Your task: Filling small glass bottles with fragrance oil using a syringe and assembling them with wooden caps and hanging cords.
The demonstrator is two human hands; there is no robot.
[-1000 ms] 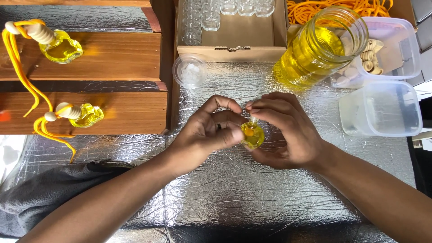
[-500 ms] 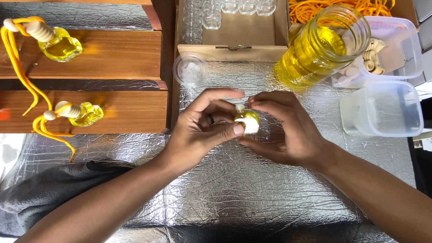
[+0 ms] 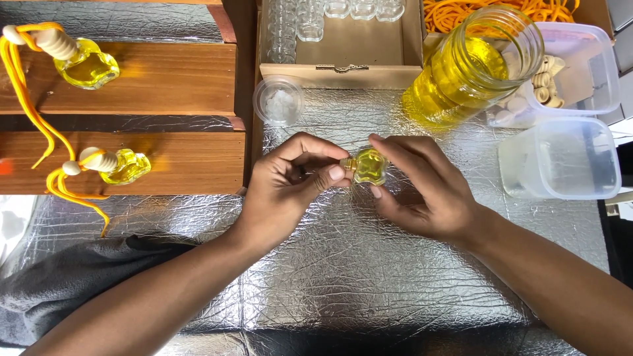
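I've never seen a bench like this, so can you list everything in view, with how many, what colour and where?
small glass bottle: one, yellow liquid, held between both hands at centre
corded bottles: two, yellow with orange cords, on the wooden shelves at left
large jar: one, yellow liquid, upper right
cardboard box: one, brown, holding empty clear bottles, top centre
small round cup: one, clear, before the box
plastic tubs: two, clear, right
orange cords: a heap, top right
foil sheet: silver, covering the table
grey cloth: one, lower left
left hand: at the bottle's neck
right hand: gripping the bottle
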